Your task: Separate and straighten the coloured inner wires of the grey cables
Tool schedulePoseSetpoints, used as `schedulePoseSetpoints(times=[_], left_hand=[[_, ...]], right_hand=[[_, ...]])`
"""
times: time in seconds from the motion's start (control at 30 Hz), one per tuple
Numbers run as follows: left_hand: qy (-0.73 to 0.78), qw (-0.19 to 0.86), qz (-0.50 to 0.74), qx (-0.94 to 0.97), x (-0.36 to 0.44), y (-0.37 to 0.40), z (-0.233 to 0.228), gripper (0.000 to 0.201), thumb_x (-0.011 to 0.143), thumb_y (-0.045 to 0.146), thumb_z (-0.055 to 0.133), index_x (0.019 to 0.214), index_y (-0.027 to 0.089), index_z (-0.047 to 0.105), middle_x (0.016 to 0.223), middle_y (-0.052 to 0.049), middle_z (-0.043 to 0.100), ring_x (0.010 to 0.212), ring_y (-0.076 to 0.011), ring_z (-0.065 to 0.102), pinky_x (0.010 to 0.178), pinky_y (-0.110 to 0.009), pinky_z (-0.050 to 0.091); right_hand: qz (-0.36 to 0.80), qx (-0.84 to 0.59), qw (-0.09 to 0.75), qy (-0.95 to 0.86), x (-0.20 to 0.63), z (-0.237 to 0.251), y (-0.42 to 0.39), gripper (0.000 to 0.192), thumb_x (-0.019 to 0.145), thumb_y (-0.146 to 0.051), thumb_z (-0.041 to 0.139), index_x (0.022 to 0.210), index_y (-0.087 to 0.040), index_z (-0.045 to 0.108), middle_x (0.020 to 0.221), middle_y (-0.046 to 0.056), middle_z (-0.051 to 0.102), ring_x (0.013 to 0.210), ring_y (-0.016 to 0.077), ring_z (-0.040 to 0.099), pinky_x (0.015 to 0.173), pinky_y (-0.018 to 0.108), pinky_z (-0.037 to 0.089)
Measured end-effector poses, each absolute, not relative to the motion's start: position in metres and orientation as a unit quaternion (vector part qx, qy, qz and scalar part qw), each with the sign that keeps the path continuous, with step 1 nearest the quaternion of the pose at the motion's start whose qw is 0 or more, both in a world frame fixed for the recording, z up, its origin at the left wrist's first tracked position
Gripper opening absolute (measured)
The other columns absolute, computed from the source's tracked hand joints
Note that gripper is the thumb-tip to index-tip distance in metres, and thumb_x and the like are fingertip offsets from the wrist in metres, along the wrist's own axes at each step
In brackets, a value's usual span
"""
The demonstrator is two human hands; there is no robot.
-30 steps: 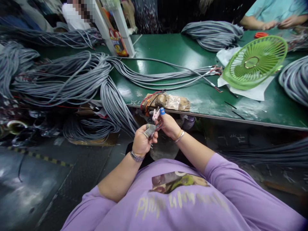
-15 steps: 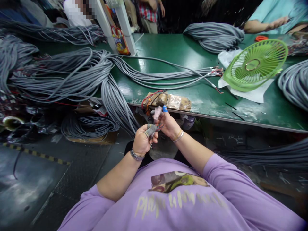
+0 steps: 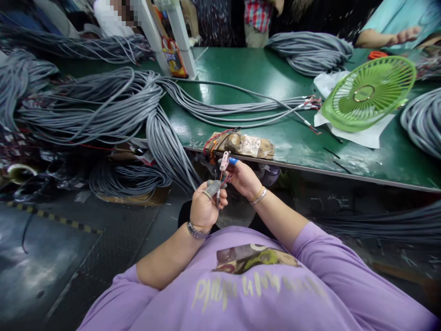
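Note:
My left hand (image 3: 206, 201) is closed around the end of a grey cable (image 3: 218, 197), with a grey cover on its thumb. Thin coloured wires (image 3: 225, 178) fan out of that end towards my right hand (image 3: 244, 178). A blue cover (image 3: 233, 161) sits on one fingertip of the right hand. Those fingers pinch a small pink tool (image 3: 224, 162) with a slotted face, its exact kind too small to make out. Both hands are close together just off the table's front edge. Beyond them a worn wooden block (image 3: 263, 148) lies on the edge, with red and black wires at its left end.
Grey cable bundles (image 3: 93, 108) cover the left of the green table (image 3: 227, 62), some hanging over its edge. More cable ends (image 3: 312, 102) lie across the middle. A green fan (image 3: 370, 94) stands at right. Across the table is a co-worker's arm (image 3: 386, 39).
The pink tool has turned more upright and shows its slotted face. The cable end in my left hand has tilted. Across the table, a person in a checked garment has shifted right.

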State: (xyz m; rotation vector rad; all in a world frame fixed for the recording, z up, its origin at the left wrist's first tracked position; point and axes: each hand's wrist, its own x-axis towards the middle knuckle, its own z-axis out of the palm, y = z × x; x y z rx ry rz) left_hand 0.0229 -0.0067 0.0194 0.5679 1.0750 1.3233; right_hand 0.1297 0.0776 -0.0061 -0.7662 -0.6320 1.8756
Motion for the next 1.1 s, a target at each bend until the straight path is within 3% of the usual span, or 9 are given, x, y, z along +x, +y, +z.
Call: schedulePoseSetpoints(times=[0.17, 0.3, 0.67, 0.97, 1.1], left_hand=[[0.463, 0.624, 0.583, 0.238, 0.024, -0.001, 0.024, 0.024, 0.065, 0.032, 0.073, 0.072, 0.017, 0.056, 0.054, 0.002, 0.062, 0.038, -0.0079, 0.052, 0.034, -0.016, 0.030], [0.464, 0.619, 0.586, 0.239, 0.025, 0.003, 0.021, 0.024, 0.065, 0.033, 0.072, 0.073, 0.017, 0.056, 0.054, 0.002, 0.062, 0.039, -0.0081, 0.053, 0.034, -0.016, 0.031], [0.483, 0.608, 0.577, 0.253, 0.026, 0.005, 0.010, 0.029, 0.065, 0.037, 0.072, 0.074, 0.018, 0.053, 0.054, 0.003, 0.061, 0.038, -0.0082, 0.053, 0.035, -0.016, 0.030], [0.478, 0.598, 0.580, 0.278, 0.024, -0.006, 0.010, 0.026, 0.069, 0.038, 0.071, 0.073, 0.017, 0.055, 0.055, 0.003, 0.062, 0.039, -0.0084, 0.054, 0.035, -0.017, 0.032], [0.479, 0.584, 0.598, 0.269, 0.022, -0.005, 0.011, 0.027, 0.067, 0.038, 0.072, 0.075, 0.017, 0.056, 0.056, 0.003, 0.063, 0.040, -0.0083, 0.055, 0.036, -0.016, 0.033]], right_hand=[[0.655, -0.361, 0.578, -0.327, 0.127, -0.015, 0.075, 0.041, 0.070, -0.056, 0.071, 0.072, -0.017, 0.059, 0.064, -0.004, 0.058, 0.051, 0.0050, 0.043, 0.049, 0.019, 0.035], [0.725, -0.321, 0.527, -0.306, 0.124, -0.018, 0.081, 0.047, 0.070, -0.064, 0.067, 0.077, -0.018, 0.062, 0.064, -0.002, 0.059, 0.053, 0.0076, 0.048, 0.051, 0.021, 0.040], [0.772, -0.306, 0.524, -0.188, 0.116, -0.001, 0.083, 0.039, 0.081, -0.055, 0.064, 0.074, -0.017, 0.063, 0.065, -0.001, 0.061, 0.056, 0.0080, 0.052, 0.053, 0.020, 0.042], [0.831, -0.264, 0.445, -0.202, 0.127, -0.003, 0.080, 0.054, 0.083, -0.069, 0.048, 0.083, -0.017, 0.064, 0.073, 0.003, 0.066, 0.056, 0.0103, 0.053, 0.051, 0.022, 0.045], [0.824, -0.264, 0.452, -0.218, 0.129, -0.003, 0.080, 0.039, 0.087, -0.054, 0.055, 0.081, -0.017, 0.065, 0.073, 0.002, 0.066, 0.059, 0.0099, 0.055, 0.055, 0.021, 0.047]])
